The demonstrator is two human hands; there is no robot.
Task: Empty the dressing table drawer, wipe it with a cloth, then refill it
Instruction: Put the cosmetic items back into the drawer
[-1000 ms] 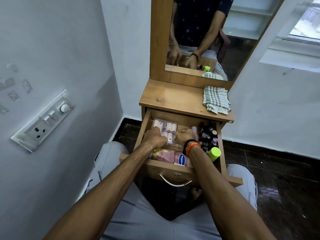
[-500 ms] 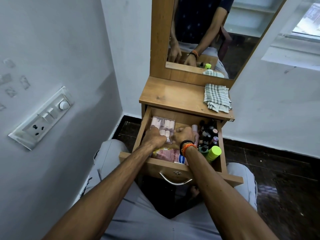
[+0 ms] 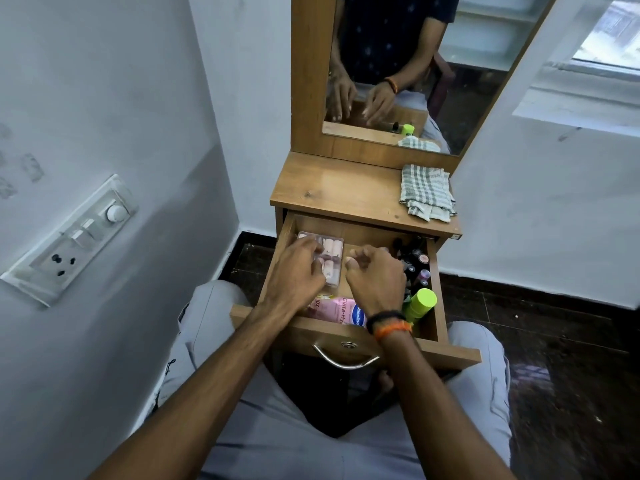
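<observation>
Emptying is the step in hand, and it looks barely begun: the open wooden drawer (image 3: pixel 349 336) at the middle of the frame is full. At its upper left lies a clear plastic case of pale pink rollers (image 3: pixel 329 258). A pink lotion tube with a blue label (image 3: pixel 337 311) lies along its front, and a cluster of small dark bottles (image 3: pixel 415 263) fills its right side, with a lime-green capped bottle (image 3: pixel 420 304) below them.

The left hand (image 3: pixel 294 275) reaches in over the clear case with fingers bent down onto it; whether it truly grips the case or only rests on it I cannot tell. The right hand (image 3: pixel 375 277) hovers beside it with fingers curled into a loose fist; nothing shows inside it, though the palm is hidden from here.

Above the drawer, the wooden tabletop (image 3: pixel 332 192) carries a folded grey-and-white checked cloth (image 3: pixel 427 194) at its right edge, untouched, below the mirror (image 3: pixel 433 64).

Next, I judge, the case wants lifting out and setting on the bare left part of the tabletop. The upright bottles will likely tip if knocked, so they call for care.
</observation>
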